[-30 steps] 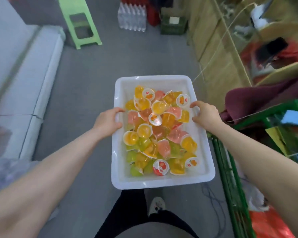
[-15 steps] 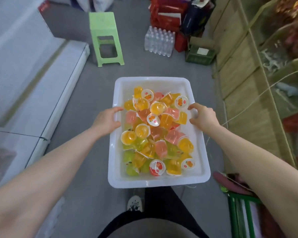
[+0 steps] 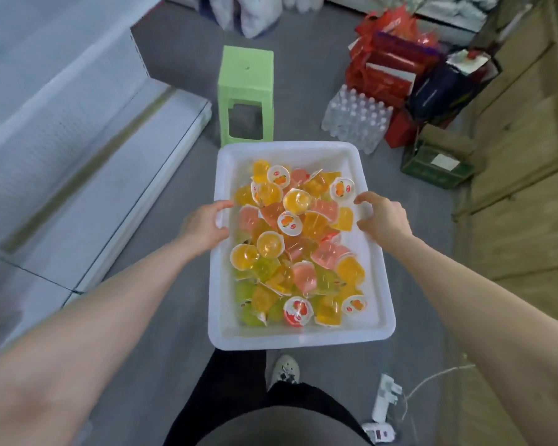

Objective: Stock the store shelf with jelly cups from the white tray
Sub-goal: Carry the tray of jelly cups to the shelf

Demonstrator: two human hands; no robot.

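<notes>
Fixtures come first on the far left: a pale white unit (image 3: 87, 146), shelf or cooler I cannot say since it is blurred, lines the aisle. Next to it the left hand (image 3: 207, 228) curls over the left long rim of the white tray (image 3: 300, 341), thumb inside the wall and fingers wrapped round the edge. The tray is carried in the air above the grey floor (image 3: 161, 317), in front of the person's waist and legs. Its long axis runs straight away from the body: one short end sits close to the stomach, the other points toward the green stool (image 3: 245, 94) ahead. It rides level, presumably so the loose heap of jelly cups (image 3: 298, 249), lying at all angles in its middle, does not slide. The right hand (image 3: 382, 220) clamps the opposite long rim at about the same spot along the tray's length. Both hands sit beyond the midpoint, which probably balances the load between them. Wooden shelving (image 3: 522, 204) stands on the right, well apart from the tray, so no cup has yet been stocked
</notes>
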